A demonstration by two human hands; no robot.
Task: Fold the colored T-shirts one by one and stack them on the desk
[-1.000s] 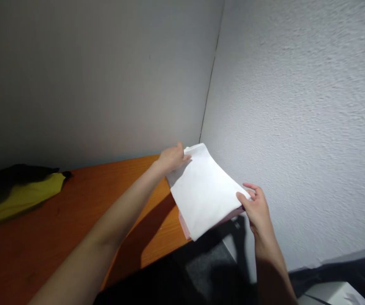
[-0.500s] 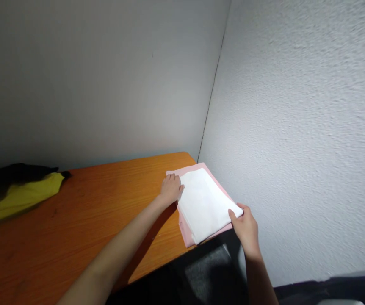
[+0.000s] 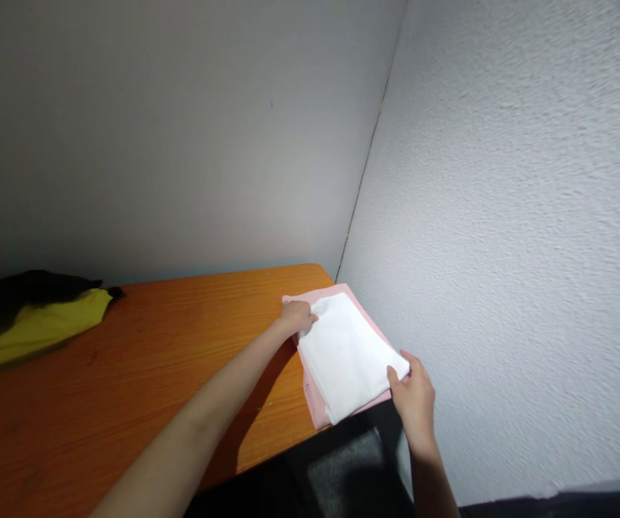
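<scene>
A folded white garment (image 3: 345,356) lies on top of a folded pink garment (image 3: 316,403) at the right end of the wooden table. Pink shows along its left, far and right edges. My left hand (image 3: 296,316) is closed at the white cloth's far left corner, fingers curled down and partly hidden. The near right corner of the white cloth is pinched between thumb and fingers of my right hand (image 3: 413,392), beside the wall. Whether either hand also grips the pink layer I cannot tell.
Yellow cloth (image 3: 45,327) and black cloth (image 3: 24,295) lie at the far left of the orange-brown table (image 3: 180,345). A textured white wall (image 3: 504,252) stands close on the right, a grey wall (image 3: 180,144) behind. Dark material (image 3: 267,475) shows below the table's near edge.
My left hand's fingers have curled in more at the white cloth's far left corner. My right hand keeps its pinch. The view has shifted slightly.
</scene>
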